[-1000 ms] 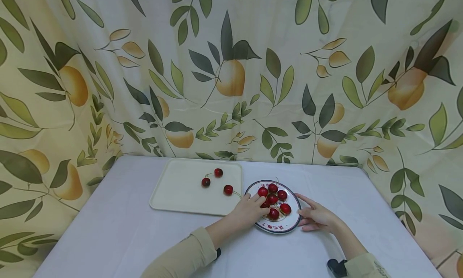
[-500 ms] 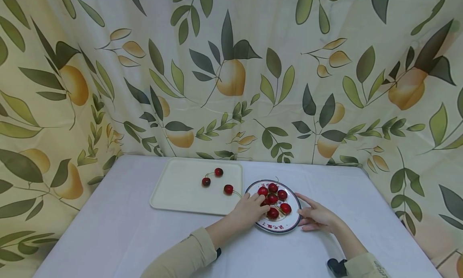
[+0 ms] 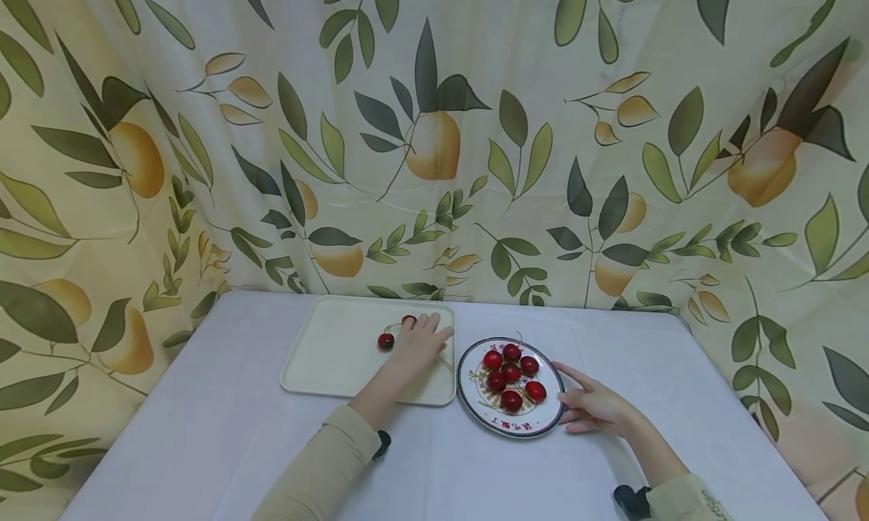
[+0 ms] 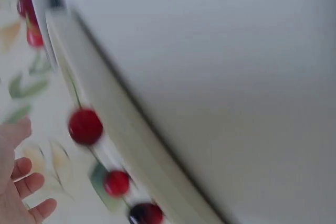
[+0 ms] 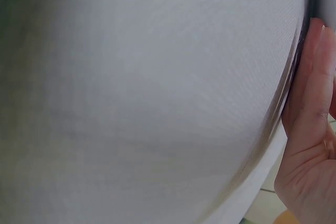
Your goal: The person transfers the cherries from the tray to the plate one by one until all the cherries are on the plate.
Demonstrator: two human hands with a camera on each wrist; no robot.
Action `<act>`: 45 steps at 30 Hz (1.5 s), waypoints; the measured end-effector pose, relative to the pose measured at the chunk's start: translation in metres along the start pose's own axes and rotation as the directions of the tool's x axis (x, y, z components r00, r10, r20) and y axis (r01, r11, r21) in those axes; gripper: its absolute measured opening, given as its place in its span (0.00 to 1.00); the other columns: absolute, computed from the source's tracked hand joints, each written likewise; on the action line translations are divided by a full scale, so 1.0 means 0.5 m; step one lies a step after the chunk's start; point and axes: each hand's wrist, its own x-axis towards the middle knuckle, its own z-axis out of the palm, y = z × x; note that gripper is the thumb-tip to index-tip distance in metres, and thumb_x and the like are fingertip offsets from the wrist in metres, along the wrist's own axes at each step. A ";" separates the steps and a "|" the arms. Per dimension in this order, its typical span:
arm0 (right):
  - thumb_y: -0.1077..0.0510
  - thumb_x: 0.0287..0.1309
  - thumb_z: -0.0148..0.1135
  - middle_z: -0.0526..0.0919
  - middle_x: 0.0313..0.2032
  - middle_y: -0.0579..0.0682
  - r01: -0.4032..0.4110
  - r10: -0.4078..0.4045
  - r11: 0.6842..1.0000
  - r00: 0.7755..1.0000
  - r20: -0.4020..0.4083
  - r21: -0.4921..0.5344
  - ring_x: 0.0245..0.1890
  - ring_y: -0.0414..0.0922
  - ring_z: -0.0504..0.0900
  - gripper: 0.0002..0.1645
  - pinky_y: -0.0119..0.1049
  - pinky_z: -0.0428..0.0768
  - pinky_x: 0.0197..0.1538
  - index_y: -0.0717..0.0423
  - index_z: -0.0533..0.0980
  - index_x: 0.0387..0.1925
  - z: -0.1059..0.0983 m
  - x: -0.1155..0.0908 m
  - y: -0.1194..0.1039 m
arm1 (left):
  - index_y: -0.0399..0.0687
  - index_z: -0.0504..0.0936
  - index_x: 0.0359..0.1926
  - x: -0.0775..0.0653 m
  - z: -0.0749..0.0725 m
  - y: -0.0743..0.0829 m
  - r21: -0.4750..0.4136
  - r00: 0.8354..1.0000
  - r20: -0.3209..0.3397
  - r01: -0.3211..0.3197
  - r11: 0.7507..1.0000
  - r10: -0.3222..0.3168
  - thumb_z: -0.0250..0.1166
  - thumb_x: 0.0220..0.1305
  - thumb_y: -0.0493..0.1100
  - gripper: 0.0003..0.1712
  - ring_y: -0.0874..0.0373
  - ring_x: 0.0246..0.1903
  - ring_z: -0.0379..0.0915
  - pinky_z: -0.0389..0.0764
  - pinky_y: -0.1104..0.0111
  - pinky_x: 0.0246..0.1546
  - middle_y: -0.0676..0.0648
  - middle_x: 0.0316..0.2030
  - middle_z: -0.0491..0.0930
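Note:
My left hand (image 3: 417,347) reaches over the right part of the cream tray (image 3: 326,347), fingers spread. One cherry (image 3: 385,342) shows left of the fingers, and a second cherry (image 3: 409,320) peeks out at the fingertips. A third is hidden beneath the hand in the head view. From the left wrist, three cherries (image 4: 85,126) line up behind the tray's rim, apart from the loosely bent fingers (image 4: 31,184). My right hand (image 3: 594,406) holds the right rim of a round white plate (image 3: 475,408) with a dark edge. Several red cherries (image 3: 511,372) lie on that plate.
Both tray and plate rest side by side on a table with a white cloth (image 3: 237,445). Behind the table's far edge hangs a curtain (image 3: 516,227) printed with fruit and leaves. The plate's rim sits very near the tray's right edge.
My left hand has left the cherries on the plate and moved left and away from me, over the tray's cherries. The right hand stays at the plate's rim.

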 end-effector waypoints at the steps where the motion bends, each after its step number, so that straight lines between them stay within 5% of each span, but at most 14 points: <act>1: 0.62 0.62 0.52 0.73 0.31 0.55 0.001 -0.001 1.000 1.000 0.001 -0.002 0.23 0.44 0.79 0.40 0.39 0.81 0.32 0.46 0.46 0.70 0.000 0.001 0.000 | 0.60 0.72 0.50 -0.001 0.002 -0.016 0.010 1.000 -0.011 0.022 1.000 -0.021 0.57 0.63 0.48 0.14 0.53 0.44 0.64 0.67 0.60 0.43 0.48 0.43 0.68; 7: 0.62 0.62 0.51 0.74 0.30 0.54 -0.008 0.008 1.000 1.000 -0.009 -0.009 0.24 0.44 0.80 0.40 0.39 0.81 0.31 0.46 0.46 0.70 0.000 0.004 0.000 | 0.57 0.72 0.50 -0.014 0.009 -0.101 0.006 0.991 -0.018 0.135 0.991 -0.134 0.59 0.61 0.44 0.15 0.49 0.44 0.65 0.67 0.58 0.41 0.44 0.45 0.69; 16: 0.62 0.61 0.52 0.74 0.31 0.55 -0.014 0.014 1.000 1.000 -0.017 0.001 0.24 0.44 0.80 0.40 0.40 0.81 0.31 0.45 0.46 0.70 0.000 0.005 0.002 | 0.59 0.72 0.56 -0.041 0.029 -0.174 -0.023 0.965 0.170 0.207 0.978 -0.201 0.49 0.63 0.33 0.23 0.47 0.51 0.60 0.63 0.53 0.48 0.41 0.53 0.65; 24: 0.62 0.62 0.52 0.74 0.31 0.55 -0.019 0.019 1.000 1.000 -0.002 0.016 0.24 0.44 0.80 0.40 0.40 0.81 0.32 0.45 0.45 0.70 0.001 0.005 0.000 | 0.54 0.75 0.52 -0.064 0.035 -0.186 -0.087 0.960 0.208 0.208 0.974 -0.186 0.51 0.61 0.30 0.21 0.46 0.49 0.60 0.62 0.52 0.47 0.40 0.51 0.65; 45: 0.62 0.62 0.51 0.74 0.29 0.55 -0.003 0.003 1.000 1.000 0.016 0.021 0.23 0.43 0.80 0.40 0.39 0.80 0.31 0.46 0.45 0.70 -0.001 0.003 0.001 | 0.52 0.75 0.38 -0.101 0.051 -0.201 -0.089 0.966 0.140 0.233 0.968 -0.219 0.56 0.63 0.44 0.04 0.50 0.38 0.59 0.63 0.58 0.37 0.46 0.37 0.63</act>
